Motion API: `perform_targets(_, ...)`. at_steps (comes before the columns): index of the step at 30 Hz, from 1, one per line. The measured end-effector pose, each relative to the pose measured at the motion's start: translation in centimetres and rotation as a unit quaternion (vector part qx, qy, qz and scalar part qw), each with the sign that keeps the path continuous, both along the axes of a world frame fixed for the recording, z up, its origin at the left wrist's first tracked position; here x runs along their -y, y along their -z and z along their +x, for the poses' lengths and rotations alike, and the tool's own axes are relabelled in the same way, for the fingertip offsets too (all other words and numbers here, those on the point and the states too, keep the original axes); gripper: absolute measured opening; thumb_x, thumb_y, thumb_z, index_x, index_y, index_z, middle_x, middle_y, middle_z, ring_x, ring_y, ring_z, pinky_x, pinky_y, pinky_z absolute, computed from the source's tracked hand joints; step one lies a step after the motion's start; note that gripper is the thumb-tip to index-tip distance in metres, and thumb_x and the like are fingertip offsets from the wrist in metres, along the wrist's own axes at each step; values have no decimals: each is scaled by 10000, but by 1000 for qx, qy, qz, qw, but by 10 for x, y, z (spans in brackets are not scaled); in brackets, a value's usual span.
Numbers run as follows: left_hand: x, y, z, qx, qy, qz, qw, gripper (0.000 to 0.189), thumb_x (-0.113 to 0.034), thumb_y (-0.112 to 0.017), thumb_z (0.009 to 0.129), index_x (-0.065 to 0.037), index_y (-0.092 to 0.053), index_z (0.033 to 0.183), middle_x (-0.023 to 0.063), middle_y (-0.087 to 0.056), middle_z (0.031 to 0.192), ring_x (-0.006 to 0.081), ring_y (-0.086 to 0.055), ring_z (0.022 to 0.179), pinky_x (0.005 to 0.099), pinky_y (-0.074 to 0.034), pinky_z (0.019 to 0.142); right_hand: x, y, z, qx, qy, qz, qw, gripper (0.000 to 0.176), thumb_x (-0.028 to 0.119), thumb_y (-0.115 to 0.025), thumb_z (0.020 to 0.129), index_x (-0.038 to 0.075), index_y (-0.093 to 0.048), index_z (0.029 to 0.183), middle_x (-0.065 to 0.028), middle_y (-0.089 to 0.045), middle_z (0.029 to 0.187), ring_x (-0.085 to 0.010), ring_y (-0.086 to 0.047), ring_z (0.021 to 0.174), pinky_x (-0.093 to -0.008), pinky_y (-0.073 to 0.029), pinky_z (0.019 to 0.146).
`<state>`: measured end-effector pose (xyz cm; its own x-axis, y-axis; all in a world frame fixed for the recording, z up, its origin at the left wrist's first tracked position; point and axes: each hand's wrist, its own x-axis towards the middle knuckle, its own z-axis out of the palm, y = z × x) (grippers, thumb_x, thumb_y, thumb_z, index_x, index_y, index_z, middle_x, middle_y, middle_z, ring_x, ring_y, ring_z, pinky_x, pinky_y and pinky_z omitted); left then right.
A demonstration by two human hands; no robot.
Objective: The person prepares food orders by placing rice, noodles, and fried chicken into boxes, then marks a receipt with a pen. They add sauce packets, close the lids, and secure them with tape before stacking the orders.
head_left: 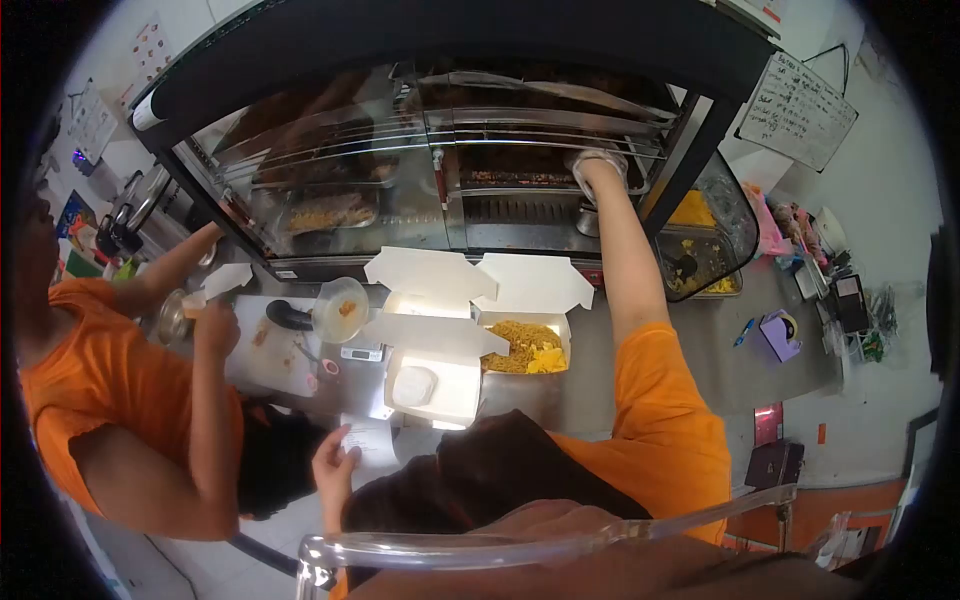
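My left hand (333,462) pinches a white printed paper slip (371,444) in front of the counter. My right arm reaches into a glass-fronted food warmer (437,262). In its doorway is my right hand (603,172), in a clear plastic glove, its fingers not plain to see. A small metal container (588,219) stands just below that hand. On the counter, an open white carton holds fried noodles (522,338) and yellow pieces (546,360). Beside it, another open carton (448,402) contains a round white tub (413,386).
A co-worker in an orange shirt (130,390) stands at left, holding a white paper piece (227,281) near a cutting board (285,362). Scissors (330,367) and a plastic bowl (341,311) lie nearby. At right are food trays (712,262) and a purple tape dispenser (781,338).
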<state>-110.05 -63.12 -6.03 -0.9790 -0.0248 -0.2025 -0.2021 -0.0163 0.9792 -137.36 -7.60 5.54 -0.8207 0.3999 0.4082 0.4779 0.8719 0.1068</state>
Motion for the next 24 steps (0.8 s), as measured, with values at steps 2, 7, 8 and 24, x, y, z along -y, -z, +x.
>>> perform_targets(2, -5, -5, -4, 28, 12, 6, 1000, 422, 109, -593, 744, 36, -547, 1156, 55, -621, 941, 78, -559, 712, 194, -446, 609, -5, 0, 0, 18, 6, -15, 1000, 395, 437, -512, 846, 142, -623, 1085, -120, -607, 1133, -271, -569, 1061, -375, -441, 910)
perform_targets(7, -10, -11, -18, -5, 56, 18, 998, 413, 132, -568, 749, 42, -539, 1151, 87, -623, 992, 119, -606, 830, 220, -480, 720, -6, -1, 11, 7, -9, -72, 997, 380, 419, -539, 834, 127, -625, 1061, -130, -612, 1110, -284, -573, 1046, -387, -445, 895)
perform_targets(8, -10, -11, -19, -2, 62, 22, 998, 412, 135, -565, 749, 43, -538, 1150, 91, -623, 996, 121, -608, 836, 220, -480, 724, -5, -2, 17, -2, -15, -88, 996, 377, 415, -544, 832, 123, -625, 1057, -132, -613, 1105, -286, -574, 1043, -390, -445, 892)
perform_targets(24, 25, -12, -26, 26, 85, 14, 996, 405, 128, -561, 755, 58, -534, 1153, 107, -620, 998, 120, -609, 843, 211, -479, 722, -4, -89, 75, -487, -98, -574, 651, 336, 236, -589, 865, -37, -522, 1049, -89, -605, 722, -114, -569, 593, -224, -442, 499)
